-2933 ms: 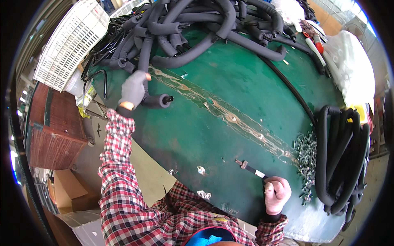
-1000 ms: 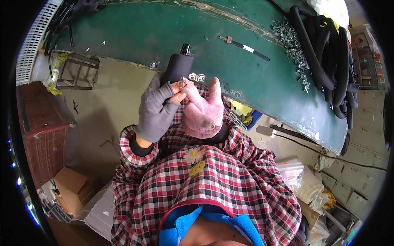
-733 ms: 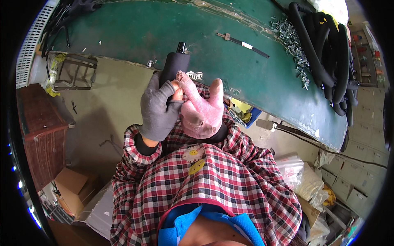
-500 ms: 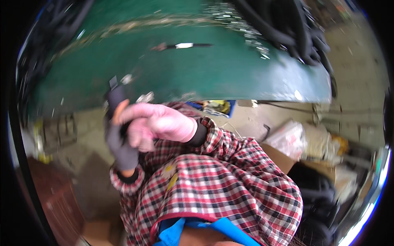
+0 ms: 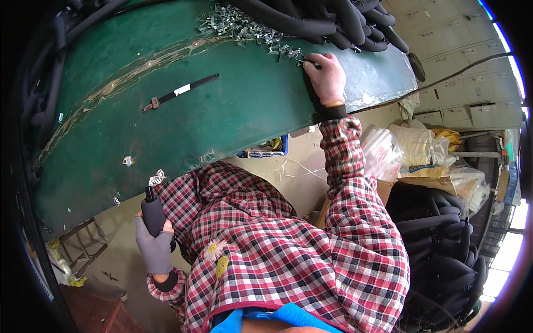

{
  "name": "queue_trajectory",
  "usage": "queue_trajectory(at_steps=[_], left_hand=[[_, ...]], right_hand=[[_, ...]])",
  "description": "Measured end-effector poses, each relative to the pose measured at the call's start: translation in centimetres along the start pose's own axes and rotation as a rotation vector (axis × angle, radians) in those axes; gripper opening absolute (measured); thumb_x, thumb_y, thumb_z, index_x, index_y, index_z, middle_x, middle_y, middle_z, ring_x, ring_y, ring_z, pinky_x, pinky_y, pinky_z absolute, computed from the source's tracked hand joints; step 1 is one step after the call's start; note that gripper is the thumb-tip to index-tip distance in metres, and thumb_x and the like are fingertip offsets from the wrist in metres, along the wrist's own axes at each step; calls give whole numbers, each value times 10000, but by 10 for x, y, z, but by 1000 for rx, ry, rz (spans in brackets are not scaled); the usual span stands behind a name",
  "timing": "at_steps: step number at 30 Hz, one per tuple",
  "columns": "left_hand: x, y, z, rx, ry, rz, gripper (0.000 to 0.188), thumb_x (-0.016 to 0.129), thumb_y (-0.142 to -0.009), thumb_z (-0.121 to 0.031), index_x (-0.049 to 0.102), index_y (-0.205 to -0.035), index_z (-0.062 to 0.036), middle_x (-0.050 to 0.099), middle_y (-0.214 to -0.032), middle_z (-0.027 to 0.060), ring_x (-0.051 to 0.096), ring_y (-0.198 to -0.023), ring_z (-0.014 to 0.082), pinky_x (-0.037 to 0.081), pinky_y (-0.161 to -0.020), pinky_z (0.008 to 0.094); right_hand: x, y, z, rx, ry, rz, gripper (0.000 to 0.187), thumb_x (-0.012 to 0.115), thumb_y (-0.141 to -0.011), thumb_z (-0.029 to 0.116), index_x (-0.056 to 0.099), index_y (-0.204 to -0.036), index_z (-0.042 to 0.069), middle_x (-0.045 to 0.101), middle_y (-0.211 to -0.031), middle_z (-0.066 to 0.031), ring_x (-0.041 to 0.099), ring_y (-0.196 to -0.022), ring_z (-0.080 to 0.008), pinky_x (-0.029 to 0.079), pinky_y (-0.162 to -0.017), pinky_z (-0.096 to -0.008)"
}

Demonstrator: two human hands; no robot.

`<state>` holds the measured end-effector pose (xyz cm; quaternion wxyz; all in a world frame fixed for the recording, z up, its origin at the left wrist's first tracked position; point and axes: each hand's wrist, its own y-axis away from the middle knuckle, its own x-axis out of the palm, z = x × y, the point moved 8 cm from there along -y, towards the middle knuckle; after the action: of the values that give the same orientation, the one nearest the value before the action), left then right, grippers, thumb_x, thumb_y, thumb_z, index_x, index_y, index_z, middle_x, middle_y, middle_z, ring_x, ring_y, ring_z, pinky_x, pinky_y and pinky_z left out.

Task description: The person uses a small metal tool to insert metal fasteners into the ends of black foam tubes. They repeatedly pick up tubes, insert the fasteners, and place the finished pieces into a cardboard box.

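Observation:
My left hand (image 5: 154,247), in a grey fingerless glove, is wrapped round a black foam-covered tube (image 5: 152,212). A thinner black end sticks up from the foam, just off the bench's near edge. Far to the right, my right hand (image 5: 326,80) in a pink glove reaches over the green bench (image 5: 244,105). Its fingers are bent together at the fringe of a heap of small metal clips (image 5: 239,25). Whatever lies between those fingertips is too small to make out. A thin black strap with a white label (image 5: 182,89) lies mid-bench between the hands.
More black foam tubes (image 5: 350,22) are piled behind the clips. Under the bench sits a blue bin (image 5: 284,145). To my right stand plastic bags (image 5: 383,147), an open carton (image 5: 425,182) and a stack of black tubes (image 5: 438,238). A black cable (image 5: 438,80) runs past the bench's right end.
My right hand has left the tube beside my left hand and gone far right to the clips. My left hand has come down a little, still holding the tube. The view has turned.

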<state>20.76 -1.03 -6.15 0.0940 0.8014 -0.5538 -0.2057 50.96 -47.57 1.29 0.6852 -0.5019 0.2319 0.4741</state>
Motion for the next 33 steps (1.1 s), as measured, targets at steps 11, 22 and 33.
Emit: queue_trajectory(at_steps=[11, 22, 33], left_hand=[[-19, -1, -18, 77, 14, -42, 342, 616, -857, 32, 535, -1189, 15, 601, -919, 39, 590, -766, 118, 506, -715, 269], [-17, 4, -43, 122, 219, -137, 358, 672, -858, -46, 603, -1204, 10, 717, -1065, 76, 658, -834, 114, 529, -772, 271], [-29, 17, -10, 155, 344, -378, 281, 713, -829, 17, 607, -1089, 25, 719, -938, 98, 683, -791, 136, 570, -734, 287]], right_hand=[[41, 38, 10, 381, -797, 164, 122, 659, -969, 157, 687, -951, 40, 703, -762, -50, 636, -632, -119, 510, -606, -243], [40, 162, 313, -922, -864, 319, 247, 791, -738, 99, 665, -950, 106, 701, -844, -52, 678, -703, -260, 540, -615, -343], [106, 230, 350, -554, -1143, 782, 206, 744, -876, 101, 681, -1071, 78, 722, -967, -53, 709, -839, -219, 566, -741, -317]])
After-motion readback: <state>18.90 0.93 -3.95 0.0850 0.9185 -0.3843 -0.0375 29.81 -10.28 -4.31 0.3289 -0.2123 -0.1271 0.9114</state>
